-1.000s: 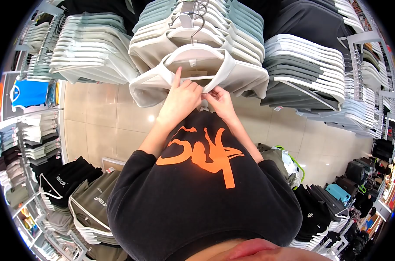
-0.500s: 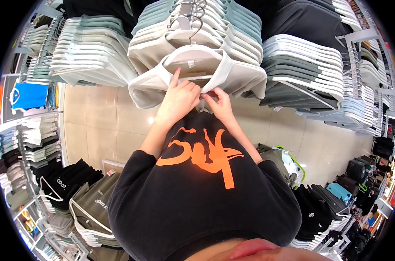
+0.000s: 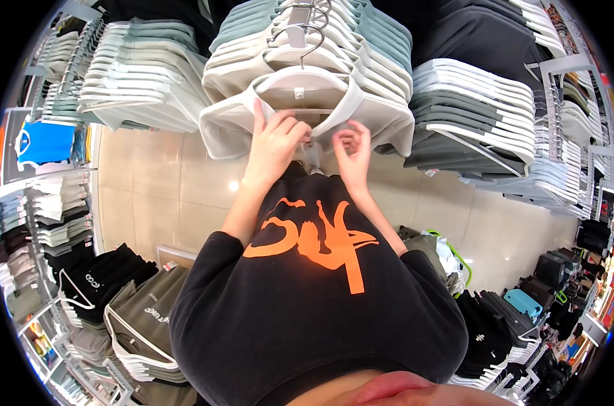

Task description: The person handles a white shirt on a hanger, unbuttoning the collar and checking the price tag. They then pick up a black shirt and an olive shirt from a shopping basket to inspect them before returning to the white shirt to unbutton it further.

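Note:
A cream collared shirt (image 3: 381, 125) hangs on a white hanger (image 3: 300, 80) at the front of a rail of similar shirts. My left hand (image 3: 274, 145) is on the collar's left side, its index finger stretched along the collar and its other fingers curled over the front opening edge. Just beside the collar's right side is my right hand (image 3: 353, 154). Its fingers are loosely bent, slightly blurred, and nothing shows between them. The lower part of the shirt's front is partly hidden behind my hands.
Light garments (image 3: 141, 74) hang to the left, and dark grey ones (image 3: 466, 128) to the right. Pale floor tiles (image 3: 144, 176) lie below. Behind me stand racks with olive clothes (image 3: 144, 314) and black clothes (image 3: 484, 331). A green-rimmed basket (image 3: 464, 260) holds clothing and plastic.
My right hand has come away from the front opening and moved right, its fingers loosening. My left hand stays at the collar with its fingers shifted slightly.

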Available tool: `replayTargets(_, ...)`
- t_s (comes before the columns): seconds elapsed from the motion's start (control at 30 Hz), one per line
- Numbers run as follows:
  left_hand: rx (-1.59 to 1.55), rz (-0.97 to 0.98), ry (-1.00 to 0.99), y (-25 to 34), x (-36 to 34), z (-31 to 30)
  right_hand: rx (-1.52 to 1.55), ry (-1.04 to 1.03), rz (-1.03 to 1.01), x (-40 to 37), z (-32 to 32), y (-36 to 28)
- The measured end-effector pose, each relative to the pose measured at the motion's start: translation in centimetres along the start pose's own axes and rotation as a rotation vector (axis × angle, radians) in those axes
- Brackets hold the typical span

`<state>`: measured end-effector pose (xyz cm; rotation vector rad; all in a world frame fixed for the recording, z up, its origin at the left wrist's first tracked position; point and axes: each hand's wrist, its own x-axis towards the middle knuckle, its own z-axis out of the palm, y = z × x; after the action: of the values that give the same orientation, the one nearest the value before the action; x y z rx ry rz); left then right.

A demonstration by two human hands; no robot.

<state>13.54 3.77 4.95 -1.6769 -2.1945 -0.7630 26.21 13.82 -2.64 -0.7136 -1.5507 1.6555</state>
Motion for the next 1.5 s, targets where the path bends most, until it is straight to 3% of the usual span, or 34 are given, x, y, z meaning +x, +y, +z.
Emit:
replayTargets(0.1, 0.030, -0.013, 0.028, -1.2, 0.1, -0.8, -0.422, 0.237, -0.378, 1.7, -0.9, -1.5)
replayTargets(0.2, 0.071, -0.015, 0.070, -2.0, -0.2, -0.3, -0.699, 0.231, -0.613, 3.4, -1.5, -4.2)
replayTargets(0.33, 0.107, -0.071, 0.101, -1.5, -0.4, 0.3, -0.656, 0.175, -0.828, 3.6, -0.2, -5.5)
replayTargets(0.43, 0.111, -0.104, 0.118, -1.4, -0.8, 0.6, -0.447, -0.148, -0.867, 4.0, 1.3, -5.8)
replayTargets(0.47, 0.110, -0.105, 0.124, -1.4, -0.9, 0.7, -0.473, -0.193, -0.799, 4.1, 2.1, -6.3)
replayTargets(0.57, 0.076, -0.095, 0.133, -1.5, -0.9, 0.9, -0.739, -0.070, -0.513, 5.0, 4.8, -7.1)
replayTargets(0.73, 0.081, -0.057, 0.071, -1.7, -0.5, 0.5, -1.199, -0.363, -0.415, 7.1, 6.8, -6.6)
replayTargets(0.83, 0.051, -0.035, 0.037, -1.8, -1.0, 0.3, -1.229, -0.479, -0.202, 7.9, 7.8, -4.9)
replayTargets(0.87, 0.032, -0.028, 0.026, -1.8, -1.2, 0.0, -1.230, -0.444, -0.285, 8.2, 7.4, -3.2)
replayTargets(0.9, 0.012, -0.022, 0.014, -1.8, -1.4, -0.2, -1.236, -0.554, -0.070, 8.5, 7.7, -4.6)
replayTargets(1.0, -0.040, 0.006, -0.034, -2.3, -1.9, -0.7, -1.359, -0.615, 0.013, 9.2, 7.6, -3.1)
replayTargets(1.13, -0.047, 0.069, -0.102, -3.2, -2.0, -1.2, -1.312, -0.468, 0.091, 9.7, 8.6, -1.3)
replayTargets(1.33, -0.074, 0.135, -0.118, -4.5, -2.1, -1.4, -1.331, -0.598, 0.174, 10.4, 9.1, -1.3)
replayTargets(1.4, -0.101, 0.150, -0.119, -4.9, -2.1, -1.4, -1.224, -0.596, 0.171, 10.6, 7.3, 4.3)
replayTargets(1.47, -0.141, 0.166, -0.112, -5.4, -2.2, -1.5, -1.092, -0.638, 0.203, 10.4, 7.0, 5.0)
replayTargets(1.5, -0.159, 0.170, -0.125, -5.5, -2.2, -1.7, -1.013, -0.680, 0.236, 10.2, 7.6, 2.4)
